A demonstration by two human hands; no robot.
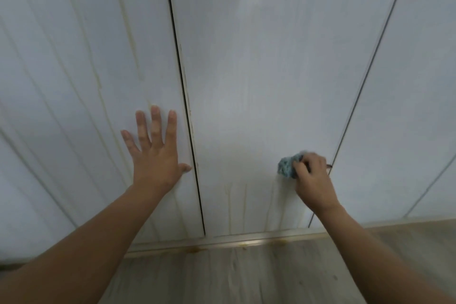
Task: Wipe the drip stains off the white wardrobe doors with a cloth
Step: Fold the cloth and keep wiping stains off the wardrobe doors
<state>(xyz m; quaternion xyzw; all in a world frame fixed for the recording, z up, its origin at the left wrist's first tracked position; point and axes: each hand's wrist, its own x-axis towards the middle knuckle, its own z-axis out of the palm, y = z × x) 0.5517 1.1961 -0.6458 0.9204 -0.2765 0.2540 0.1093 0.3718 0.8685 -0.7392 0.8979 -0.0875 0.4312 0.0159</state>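
Observation:
White wardrobe doors fill the view. The left door (86, 81) carries long yellowish drip streaks from top to bottom. The middle door (259, 81) looks mostly plain above, with faint drip stains (237, 202) low down near its bottom edge. My left hand (155, 153) lies flat on the left door, fingers spread and straight, thumb near the dark gap between doors. My right hand (313, 177) grips a bunched blue-green cloth (287, 166) and presses it on the middle door's lower right part, just above the stains.
A third door (407, 106) stands to the right past a thin dark seam. Below the doors runs a pale base rail (222, 243) with brownish spots. A grey wood-grain floor (234, 279) lies underneath.

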